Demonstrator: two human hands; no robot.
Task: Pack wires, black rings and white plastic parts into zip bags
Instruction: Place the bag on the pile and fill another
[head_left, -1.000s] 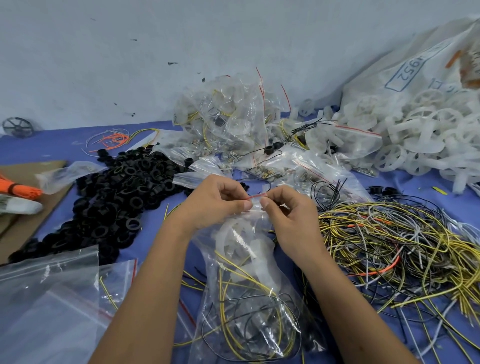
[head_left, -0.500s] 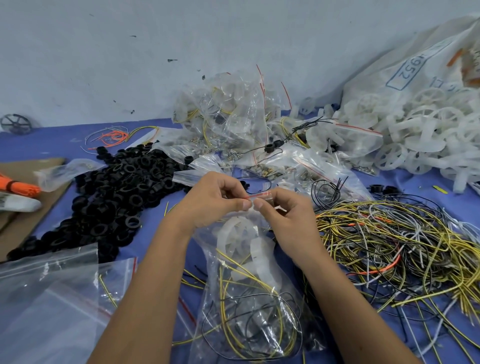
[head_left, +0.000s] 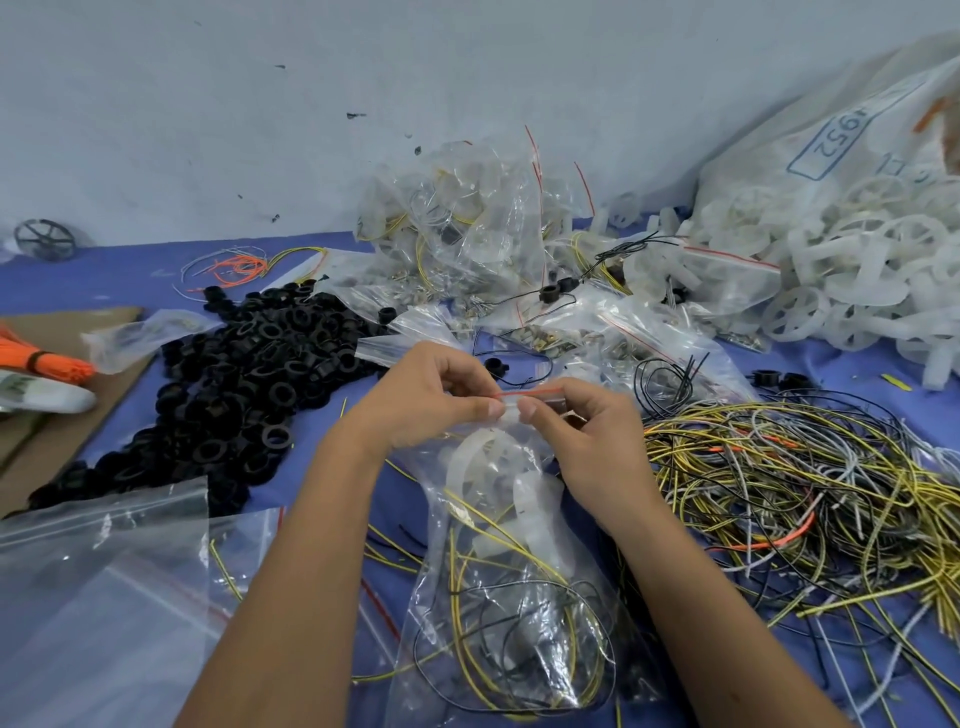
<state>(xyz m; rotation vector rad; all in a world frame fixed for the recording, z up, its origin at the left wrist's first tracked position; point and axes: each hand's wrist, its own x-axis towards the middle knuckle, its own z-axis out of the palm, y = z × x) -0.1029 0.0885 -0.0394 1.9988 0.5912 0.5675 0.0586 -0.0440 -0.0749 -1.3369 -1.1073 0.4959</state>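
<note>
Thumbs and forefingers of the left hand (head_left: 431, 400) and right hand (head_left: 582, 441) pinch the filled zip bag (head_left: 509, 597) at its red-striped seal (head_left: 527, 393), likely pressing it closed so its wires stay inside.

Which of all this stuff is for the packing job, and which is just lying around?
For the job:
- clear zip bag with a red strip, pinched by left hand and right hand
- pile of black plastic rings
- tangle of yellow, black and white wires
- heap of white plastic wheels
- empty clear zip bags

Just lying about:
- bundle of orange ties
- brown cardboard sheet
- dark spoked wheel
</note>
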